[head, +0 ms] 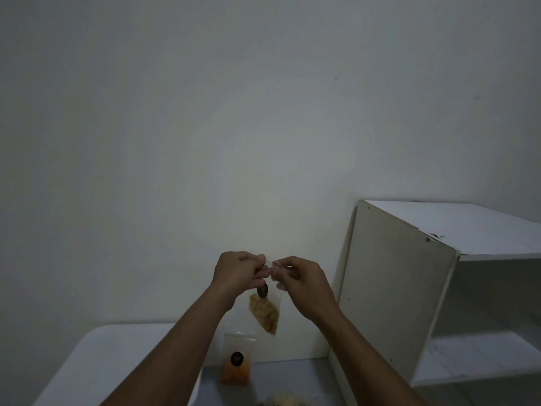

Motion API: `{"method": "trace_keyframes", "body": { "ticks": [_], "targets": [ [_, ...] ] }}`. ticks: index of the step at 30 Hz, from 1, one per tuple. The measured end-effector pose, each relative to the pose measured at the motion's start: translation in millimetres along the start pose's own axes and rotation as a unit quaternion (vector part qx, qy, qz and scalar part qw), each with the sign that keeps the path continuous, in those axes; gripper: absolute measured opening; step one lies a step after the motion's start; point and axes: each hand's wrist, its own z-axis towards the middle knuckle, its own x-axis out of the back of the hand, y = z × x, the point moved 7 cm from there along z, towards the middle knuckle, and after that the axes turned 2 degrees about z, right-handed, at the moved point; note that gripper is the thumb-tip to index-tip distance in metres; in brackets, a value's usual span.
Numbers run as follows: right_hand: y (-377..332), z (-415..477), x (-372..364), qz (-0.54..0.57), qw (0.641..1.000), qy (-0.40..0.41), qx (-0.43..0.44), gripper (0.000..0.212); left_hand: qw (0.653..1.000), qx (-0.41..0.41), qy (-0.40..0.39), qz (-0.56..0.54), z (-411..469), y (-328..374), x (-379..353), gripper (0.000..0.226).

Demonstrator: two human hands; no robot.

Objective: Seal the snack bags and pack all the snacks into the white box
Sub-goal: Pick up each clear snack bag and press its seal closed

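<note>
A small clear snack bag (265, 313) with yellow-brown pieces and a dark round label hangs in the air in front of the wall. My left hand (238, 272) pinches its top edge on the left, and my right hand (300, 278) pinches the same edge on the right. Below, a second clear bag (237, 367) with orange snacks and a dark label stands upright on the grey table top. The top of a pale snack bag (282, 399) shows at the bottom edge. A white surface (117, 353) lies at the lower left; whether it belongs to the box I cannot tell.
A white open-front shelf unit (401, 288) stands at the right, tilted toward the wall, with a shelf board (483, 356) inside. A plain white wall (234, 127) fills the upper view. The grey table top (292, 379) runs between the white surface and the shelf unit.
</note>
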Motion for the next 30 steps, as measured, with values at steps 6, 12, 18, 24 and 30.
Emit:
{"method": "trace_keyframes", "body": {
  "ticks": [6,12,18,24,30],
  "targets": [
    [1,-6,2,0.132,0.987,-0.037,-0.081,0.021,0.988,-0.062,-0.073,0.124,-1,-3,-8,0.018],
    [4,-9,0,0.147,0.982,-0.052,-0.109,0.016,0.987,-0.045,-0.117,0.100,-2,-13,-14,0.021],
    [13,-11,-2,0.155,0.980,-0.062,-0.108,0.022,0.988,-0.036,-0.117,0.099,0,-15,-12,0.028],
    [27,-16,-7,0.067,0.996,-0.041,-0.039,0.018,0.998,-0.015,-0.049,0.036,11,-18,-6,0.023],
    [56,-11,1,0.092,0.993,0.029,-0.063,0.013,0.991,-0.006,-0.025,0.129,15,-65,1,0.032]
  ]
}}
